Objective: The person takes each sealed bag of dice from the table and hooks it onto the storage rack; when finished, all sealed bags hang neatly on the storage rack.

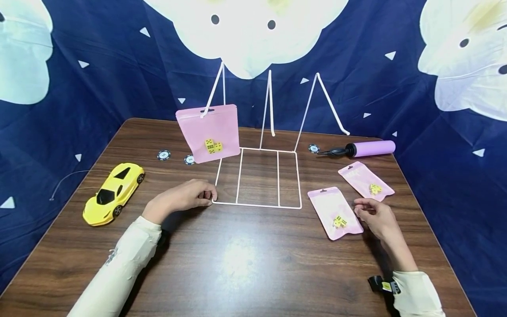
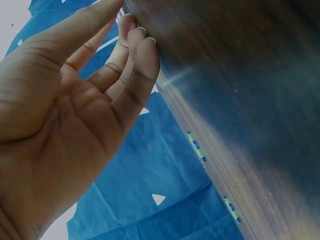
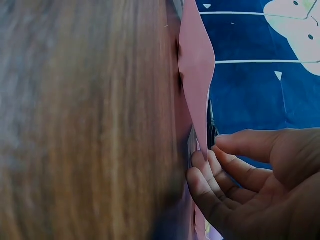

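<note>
A white wire rack [image 1: 259,205] with three raised hooks stands mid-table. My left hand [image 1: 188,195] pinches its front left corner; in the left wrist view the thumb and index fingertips are cut off at the top. A pink pouch with yellow dice [image 1: 214,127] hangs from the left hook. On the right lie a nearer pink pouch [image 1: 326,204] and a farther pink pouch [image 1: 356,176], each with yellow dice. My right hand [image 1: 378,218] is at the nearer pouch's right edge, fingers loosely bent. In the right wrist view its fingertips touch a pouch edge [image 3: 197,60].
A yellow toy car [image 1: 112,193] is on the left. Poker chips [image 1: 163,155] lie left of the rack, and another chip [image 1: 314,148] lies behind it to the right. A purple hand pump [image 1: 372,149] lies at the back right. Behind the table hangs a blue cloth [image 1: 119,66].
</note>
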A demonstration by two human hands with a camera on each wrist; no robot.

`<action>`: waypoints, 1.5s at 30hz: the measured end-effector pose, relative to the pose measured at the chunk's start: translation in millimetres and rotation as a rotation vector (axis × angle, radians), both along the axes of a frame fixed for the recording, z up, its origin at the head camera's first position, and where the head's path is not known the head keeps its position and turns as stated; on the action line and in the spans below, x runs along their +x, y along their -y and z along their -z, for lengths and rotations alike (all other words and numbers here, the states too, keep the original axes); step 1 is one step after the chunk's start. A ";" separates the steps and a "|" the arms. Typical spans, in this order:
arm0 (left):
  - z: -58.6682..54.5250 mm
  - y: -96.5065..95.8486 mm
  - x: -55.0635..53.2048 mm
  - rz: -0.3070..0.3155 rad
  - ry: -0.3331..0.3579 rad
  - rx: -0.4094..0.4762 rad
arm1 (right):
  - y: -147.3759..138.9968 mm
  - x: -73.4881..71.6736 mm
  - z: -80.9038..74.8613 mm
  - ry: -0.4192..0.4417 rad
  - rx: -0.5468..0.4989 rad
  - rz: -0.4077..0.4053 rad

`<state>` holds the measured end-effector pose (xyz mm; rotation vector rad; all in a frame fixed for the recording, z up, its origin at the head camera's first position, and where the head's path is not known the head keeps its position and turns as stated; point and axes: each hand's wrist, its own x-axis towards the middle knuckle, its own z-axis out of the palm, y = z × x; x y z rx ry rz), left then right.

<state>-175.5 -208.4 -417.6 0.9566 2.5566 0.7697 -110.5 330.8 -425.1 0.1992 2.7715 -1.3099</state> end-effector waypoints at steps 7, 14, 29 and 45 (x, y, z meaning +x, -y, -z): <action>0.9 0.9 -0.3 0.024 -0.015 0.025 | 0.6 -0.5 1.2 -0.008 0.049 -0.020; 16.4 10.2 -8.2 0.073 -0.043 0.109 | 0.5 -1.5 3.7 -0.027 0.063 -0.041; 13.0 6.6 -6.7 0.043 -0.041 0.060 | 2.1 -3.1 8.9 -0.028 0.068 -0.067; 25.1 11.6 -11.9 0.066 -0.060 0.103 | 2.7 -1.9 5.0 -0.028 0.118 -0.027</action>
